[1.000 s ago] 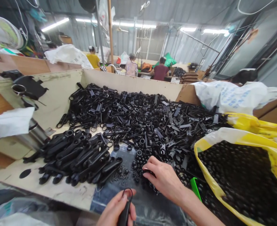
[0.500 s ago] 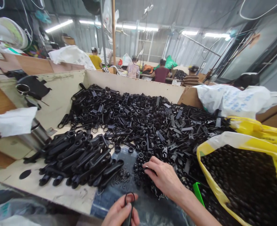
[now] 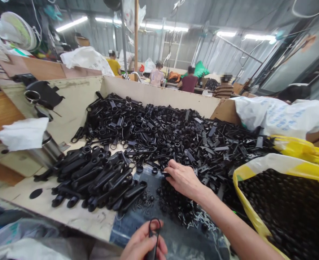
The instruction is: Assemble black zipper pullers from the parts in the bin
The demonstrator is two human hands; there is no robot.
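My left hand (image 3: 143,241), low in the middle of the view, is closed around a black plastic ring-ended part (image 3: 152,253), its loop pointing up. Above and to the right, my right hand (image 3: 183,180) reaches over the near edge of the big heap of black plastic parts (image 3: 148,126). Its fingers are pinched together; what sits between them is too small to make out. Just below lie small dark beads (image 3: 170,198) and scattered silvery screws (image 3: 200,218). A small black ring (image 3: 154,170) rests left of the fingertips.
Long black handle-like pieces (image 3: 100,180) are stacked at left, beside a metal cup (image 3: 51,146). A yellow-and-white bag (image 3: 242,180) of dark beads stands at right. Pale boards (image 3: 159,92) wall the bench; several people sit beyond.
My right hand has moved up, away from the beads and toward the ring parts, uncovering more screws. The left hand keeps its hold on the ring-ended part. The whole view has shifted slightly.
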